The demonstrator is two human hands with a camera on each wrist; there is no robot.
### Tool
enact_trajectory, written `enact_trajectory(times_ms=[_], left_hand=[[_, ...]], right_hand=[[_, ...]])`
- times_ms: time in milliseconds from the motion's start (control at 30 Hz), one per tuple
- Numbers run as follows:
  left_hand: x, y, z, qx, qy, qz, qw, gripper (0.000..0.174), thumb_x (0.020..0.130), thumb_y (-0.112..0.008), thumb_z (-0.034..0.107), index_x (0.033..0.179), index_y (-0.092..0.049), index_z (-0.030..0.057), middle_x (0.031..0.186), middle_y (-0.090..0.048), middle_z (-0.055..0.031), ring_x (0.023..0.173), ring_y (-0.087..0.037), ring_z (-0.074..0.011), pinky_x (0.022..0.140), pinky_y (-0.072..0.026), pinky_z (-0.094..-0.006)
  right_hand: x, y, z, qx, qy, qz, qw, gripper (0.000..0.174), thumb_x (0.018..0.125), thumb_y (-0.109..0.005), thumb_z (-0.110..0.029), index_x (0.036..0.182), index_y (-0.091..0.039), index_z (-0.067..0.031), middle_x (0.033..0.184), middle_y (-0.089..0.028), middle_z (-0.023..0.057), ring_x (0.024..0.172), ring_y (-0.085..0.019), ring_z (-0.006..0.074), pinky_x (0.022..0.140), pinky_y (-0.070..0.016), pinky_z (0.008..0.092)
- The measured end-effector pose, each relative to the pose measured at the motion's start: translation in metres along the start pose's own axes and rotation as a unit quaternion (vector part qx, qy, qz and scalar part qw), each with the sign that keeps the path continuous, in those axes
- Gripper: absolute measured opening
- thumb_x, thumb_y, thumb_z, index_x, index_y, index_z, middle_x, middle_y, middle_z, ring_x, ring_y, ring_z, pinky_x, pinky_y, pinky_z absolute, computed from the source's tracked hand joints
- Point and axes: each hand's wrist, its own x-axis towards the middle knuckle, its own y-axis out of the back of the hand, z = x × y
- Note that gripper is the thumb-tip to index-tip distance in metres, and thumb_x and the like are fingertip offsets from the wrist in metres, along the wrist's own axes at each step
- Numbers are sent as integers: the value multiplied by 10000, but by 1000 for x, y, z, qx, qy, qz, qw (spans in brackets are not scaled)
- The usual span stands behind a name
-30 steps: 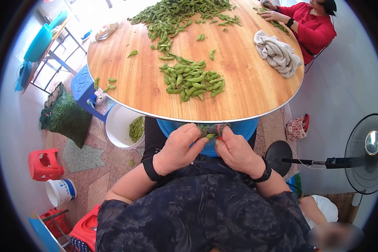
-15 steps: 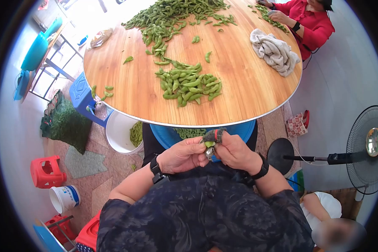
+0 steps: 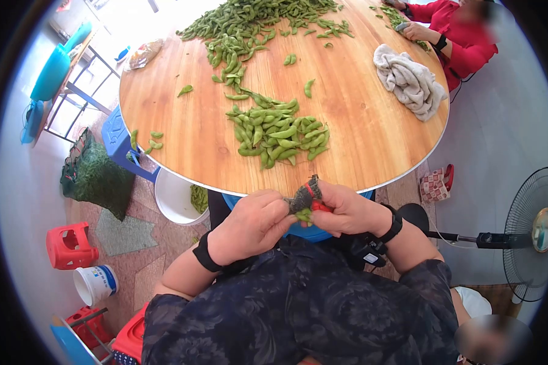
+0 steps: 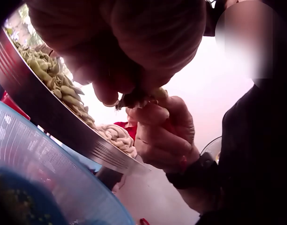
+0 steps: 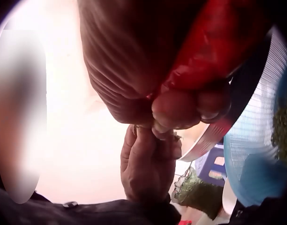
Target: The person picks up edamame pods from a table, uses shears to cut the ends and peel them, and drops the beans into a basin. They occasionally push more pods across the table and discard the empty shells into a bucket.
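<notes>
Just off the table's near edge, in the head view, my left hand (image 3: 252,224) and right hand (image 3: 353,210) meet fingertip to fingertip. Between them they pinch a green edamame pod (image 3: 304,215), partly hidden by the fingers. Dark cloth finger covers (image 3: 303,194), one with a red band, show at the fingertips. Something red and shiny (image 5: 209,51) lies along the right palm in the right wrist view; its kind is hidden. The left hand (image 4: 129,42) looms dark in the left wrist view, the right hand (image 4: 164,131) below it. A blue basket (image 5: 242,154) with green beans sits underneath.
A small heap of edamame pods (image 3: 277,134) lies on the round wooden table (image 3: 189,137), a bigger heap (image 3: 249,24) behind. A crumpled cloth (image 3: 411,82) is at right, near a person in red (image 3: 463,36). A white bucket (image 3: 176,201) stands left, a fan (image 3: 530,231) right.
Half a second ago the left palm was turned up with a silvery thing at the fingertips; now its back faces up and the silvery thing is out of sight. The right hand has shifted slightly rightward.
</notes>
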Motion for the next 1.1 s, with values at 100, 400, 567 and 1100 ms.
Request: enact_trajectory(times_ms=[100, 400, 567, 1100], left_hand=[[-12, 5, 2, 20, 27, 49, 998, 117, 802, -680, 59, 785, -568, 25, 687, -487, -135, 612, -510, -309, 527, -390, -388], [-170, 63, -80, 261, 383, 294, 836, 416, 836, -616, 19, 1243, -535, -11, 869, -587, -95, 646, -535, -196, 592, -461, -302], [-149, 59, -63, 256, 353, 325, 839, 427, 853, -600, 30, 1273, -529, -4, 955, -609, -93, 673, -544, -167, 605, -461, -288], [17, 4, -20, -331, 221, -26, 917, 122, 975, -529, 151, 944, -555, 35, 744, -508, 42, 663, -473, -38, 585, -390, -201]], right_hand=[[-1, -5, 12, -222, 104, 60, 968, 199, 871, -609, -102, 1043, -549, -21, 784, -598, 82, 624, -611, 236, 511, -483, 352], [4, 23, -2, -490, 82, 226, 838, 167, 858, -598, -112, 979, -539, -13, 724, -556, 160, 658, -609, 361, 548, -507, 414], [59, 25, -15, -478, 143, 257, 828, 247, 860, -618, -128, 1049, -516, -5, 853, -590, 188, 711, -609, 371, 602, -494, 449], [3, 13, -34, -558, 233, 79, 793, 199, 818, -621, -105, 1006, -589, -50, 908, -617, 99, 563, -607, 252, 470, -487, 337]])
